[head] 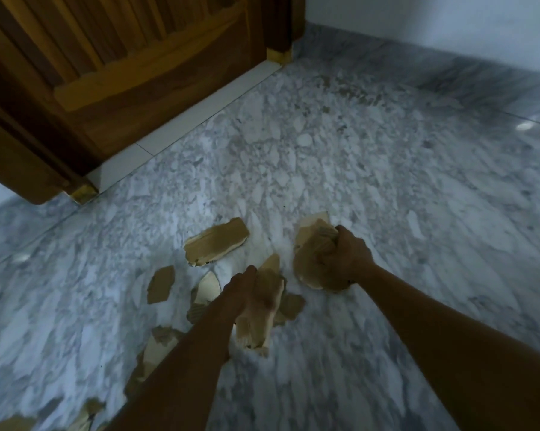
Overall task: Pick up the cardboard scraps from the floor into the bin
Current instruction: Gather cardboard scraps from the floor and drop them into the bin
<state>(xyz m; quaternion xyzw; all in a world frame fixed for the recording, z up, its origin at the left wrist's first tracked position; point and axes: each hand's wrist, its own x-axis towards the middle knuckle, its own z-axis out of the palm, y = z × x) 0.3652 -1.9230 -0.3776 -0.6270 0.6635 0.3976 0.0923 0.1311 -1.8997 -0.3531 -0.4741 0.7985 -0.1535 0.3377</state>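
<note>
Several brown cardboard scraps lie on the grey marble floor (pixel 387 181). My right hand (pixel 344 255) grips a bunch of cardboard pieces (pixel 307 262) held just above the floor. My left hand (pixel 246 290) holds a long cardboard scrap (pixel 256 328) that hangs down from its fingers. A large flat scrap (pixel 215 241) lies ahead of my left hand, a smaller scrap (pixel 160 284) to its left, and more scraps (pixel 156 346) trail toward the bottom left under my left forearm. No bin is in view.
A wooden door (pixel 122 73) with a white threshold strip (pixel 200 113) stands at the upper left. A white wall (pixel 449 26) runs along the top right. The image is motion-blurred.
</note>
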